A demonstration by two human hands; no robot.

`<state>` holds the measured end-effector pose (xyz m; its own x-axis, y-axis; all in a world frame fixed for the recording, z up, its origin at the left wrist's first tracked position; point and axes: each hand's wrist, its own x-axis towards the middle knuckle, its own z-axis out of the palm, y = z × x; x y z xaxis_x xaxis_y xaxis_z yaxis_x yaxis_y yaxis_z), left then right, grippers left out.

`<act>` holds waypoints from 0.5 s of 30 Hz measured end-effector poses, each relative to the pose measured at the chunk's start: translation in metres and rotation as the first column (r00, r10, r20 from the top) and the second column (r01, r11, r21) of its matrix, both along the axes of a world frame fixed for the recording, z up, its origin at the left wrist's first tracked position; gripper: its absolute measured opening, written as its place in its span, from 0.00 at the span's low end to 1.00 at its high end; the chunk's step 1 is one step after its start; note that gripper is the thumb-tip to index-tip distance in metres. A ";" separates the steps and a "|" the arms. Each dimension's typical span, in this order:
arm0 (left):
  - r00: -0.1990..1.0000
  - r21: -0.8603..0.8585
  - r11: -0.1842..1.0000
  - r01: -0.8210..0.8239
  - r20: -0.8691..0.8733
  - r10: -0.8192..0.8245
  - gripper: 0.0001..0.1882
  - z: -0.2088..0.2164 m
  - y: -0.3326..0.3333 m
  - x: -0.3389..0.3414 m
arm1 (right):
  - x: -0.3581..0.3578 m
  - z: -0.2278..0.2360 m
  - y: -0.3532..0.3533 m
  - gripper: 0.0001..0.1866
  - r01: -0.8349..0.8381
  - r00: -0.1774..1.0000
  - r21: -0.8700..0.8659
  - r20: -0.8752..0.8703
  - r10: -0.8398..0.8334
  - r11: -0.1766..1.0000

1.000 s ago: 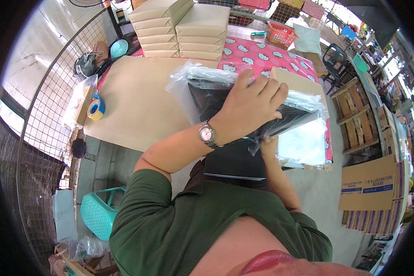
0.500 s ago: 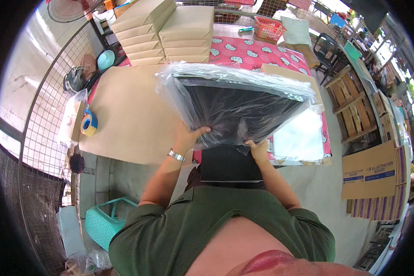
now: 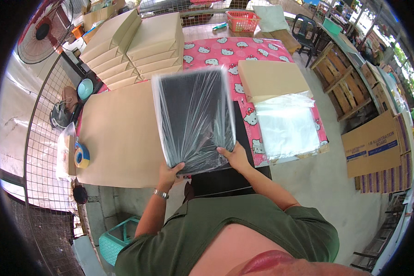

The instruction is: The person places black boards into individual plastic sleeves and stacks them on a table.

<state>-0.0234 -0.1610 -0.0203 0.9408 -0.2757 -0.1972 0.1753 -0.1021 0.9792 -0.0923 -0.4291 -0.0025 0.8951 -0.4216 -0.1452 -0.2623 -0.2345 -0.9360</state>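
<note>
Between my two hands is a stack of black boards (image 3: 195, 103) in a clear plastic bag, held by its near edge and raised over the table. My left hand (image 3: 171, 175) grips the near left corner, thumb on top. My right hand (image 3: 234, 156) pinches the near right corner, with plastic bunched beside it. To the left, partly under the bundle, lies a large brown paper sheet (image 3: 115, 138). Beneath the bundle and to its right shows a black board (image 3: 246, 138). A pile of clear plastic bags (image 3: 287, 131) lies farther right, near a brown paper-wrapped pack (image 3: 273, 78).
Brown wrapped packs (image 3: 154, 41) are stacked at the back left of the pink patterned tablecloth (image 3: 211, 48). Tape rolls (image 3: 81, 156) sit at the left edge. A red basket (image 3: 243, 21) stands at the back. Cartons (image 3: 372, 147) lean at right; a teal stool (image 3: 112, 244) is below left.
The bagged boards have moved left toward the brown paper and now face up more squarely. Both hands have shifted left with them, still gripping. The wrapped pack at right is now uncovered.
</note>
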 end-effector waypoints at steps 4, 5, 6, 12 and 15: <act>0.954 0.014 1.000 0.001 -0.299 0.003 0.26 0.020 0.010 -0.026 | 0.003 0.007 -0.003 0.31 -0.113 0.987 -0.093 -0.126 0.101 0.989; 0.955 -0.031 0.999 -0.016 -0.296 0.007 0.28 0.022 0.008 -0.031 | 0.004 0.007 -0.007 0.31 -0.125 0.992 -0.044 -0.039 0.123 0.991; 0.950 -0.021 0.999 -0.043 -0.309 0.035 0.29 0.024 0.004 -0.025 | 0.006 0.006 -0.012 0.31 -0.141 0.989 0.003 0.049 0.140 0.990; 1.000 0.056 0.998 -0.030 -0.008 0.030 0.24 0.082 -0.062 0.049 | 0.066 0.011 -0.067 0.26 -0.035 0.987 0.162 0.159 0.009 0.986; 0.993 0.167 0.985 0.041 0.103 -0.059 0.20 0.101 -0.111 0.121 | 0.123 0.021 -0.118 0.25 0.052 0.937 0.038 0.345 -0.062 0.998</act>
<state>0.0976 -0.2724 0.0804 0.9447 -0.2951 -0.1428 0.0611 -0.2693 0.9611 0.0308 -0.5470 0.0189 0.8668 -0.4733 0.1568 0.0666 -0.2017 -0.9772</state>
